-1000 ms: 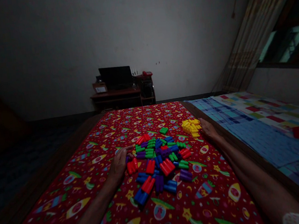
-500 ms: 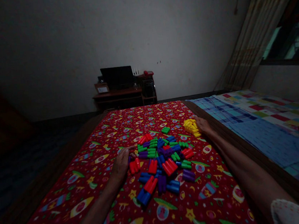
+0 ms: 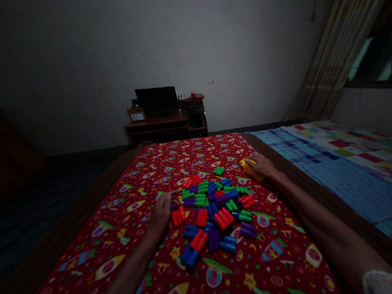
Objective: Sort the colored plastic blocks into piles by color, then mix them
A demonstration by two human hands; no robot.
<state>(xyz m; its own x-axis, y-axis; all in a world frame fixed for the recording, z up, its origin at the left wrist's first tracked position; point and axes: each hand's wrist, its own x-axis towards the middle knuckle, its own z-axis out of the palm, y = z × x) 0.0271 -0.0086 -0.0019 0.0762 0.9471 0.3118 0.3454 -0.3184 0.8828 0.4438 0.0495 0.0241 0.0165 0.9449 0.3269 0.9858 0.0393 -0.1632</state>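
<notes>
Connecting toy blocks in red, green, blue and purple lie in a loose heap (image 3: 215, 211) on a red patterned cloth (image 3: 169, 282). At the heap's left edge rests my left hand (image 3: 161, 211), index finger stretched toward the green blocks, next to a red block (image 3: 179, 216). A bit of purple block shows by its fingertips. My right hand (image 3: 263, 165) lies with fingers extended over a small pile of yellow blocks (image 3: 248, 165), partly covering it. Apart from both hands, a green block (image 3: 219, 171) sits beyond the heap.
A brown border (image 3: 270, 150) runs along the cloth's right side, beside a blue checked bedcover (image 3: 312, 171). Against the far wall stands a desk (image 3: 158, 122) with a dark monitor (image 3: 157, 100). A curtain (image 3: 334, 55) hangs by the window at the right.
My right hand has shifted from beside the yellow pile to over it, hiding part of the blocks. My left hand stays at the heap's left edge.
</notes>
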